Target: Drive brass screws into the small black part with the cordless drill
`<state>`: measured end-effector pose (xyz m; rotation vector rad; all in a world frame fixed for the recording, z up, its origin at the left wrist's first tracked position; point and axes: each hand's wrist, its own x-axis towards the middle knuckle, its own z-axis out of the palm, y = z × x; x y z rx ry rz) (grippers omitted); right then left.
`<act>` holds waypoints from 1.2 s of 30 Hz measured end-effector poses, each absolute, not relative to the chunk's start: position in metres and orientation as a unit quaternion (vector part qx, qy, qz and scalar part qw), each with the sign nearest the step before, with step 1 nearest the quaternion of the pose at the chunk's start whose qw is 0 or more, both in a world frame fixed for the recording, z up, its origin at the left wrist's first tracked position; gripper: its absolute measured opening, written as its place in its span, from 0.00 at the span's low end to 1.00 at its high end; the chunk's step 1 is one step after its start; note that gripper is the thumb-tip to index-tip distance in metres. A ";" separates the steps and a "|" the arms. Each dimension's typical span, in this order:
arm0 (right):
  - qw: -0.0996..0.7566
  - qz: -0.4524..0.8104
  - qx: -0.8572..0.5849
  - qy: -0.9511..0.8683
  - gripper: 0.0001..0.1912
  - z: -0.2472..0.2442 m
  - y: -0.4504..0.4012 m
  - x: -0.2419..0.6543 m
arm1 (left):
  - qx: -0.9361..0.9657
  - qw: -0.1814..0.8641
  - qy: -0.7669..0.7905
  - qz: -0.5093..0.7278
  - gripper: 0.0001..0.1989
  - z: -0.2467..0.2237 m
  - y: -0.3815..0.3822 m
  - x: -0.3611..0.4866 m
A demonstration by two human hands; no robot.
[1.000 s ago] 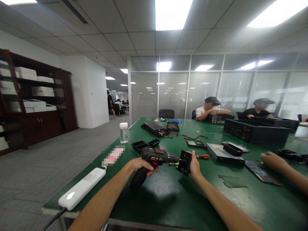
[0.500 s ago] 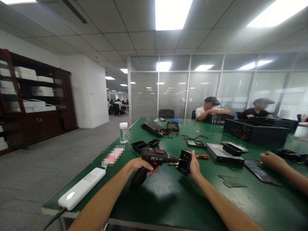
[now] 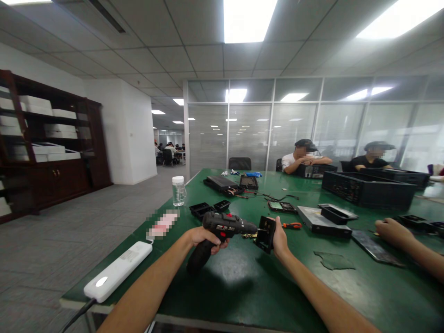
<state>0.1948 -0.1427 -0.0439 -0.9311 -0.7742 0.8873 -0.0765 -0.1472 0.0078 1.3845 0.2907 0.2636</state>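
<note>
As the left hand wraps the drill, the clasping right hand presumably steadies the housing (inside the surface's near edge).

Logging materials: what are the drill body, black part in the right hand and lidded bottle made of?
Drill body: likely matte plastic, dark with printed lettering. Black part: probably moulded plastic, satin, thin walls around a recess; painted metal possible. Bottle: clear plastic or glass, see-through sides; lid likely plastic, opaque white.
</note>
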 end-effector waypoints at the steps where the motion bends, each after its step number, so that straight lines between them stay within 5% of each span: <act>1: 0.732 0.399 -0.425 -0.353 0.27 -0.044 -0.143 0.195 | 0.635 0.751 0.132 0.123 0.19 0.008 -0.147 -0.076; 36: 0.741 0.384 -0.411 -0.368 0.27 -0.045 -0.141 0.196 | 0.647 0.742 0.132 0.118 0.19 0.006 -0.148 -0.078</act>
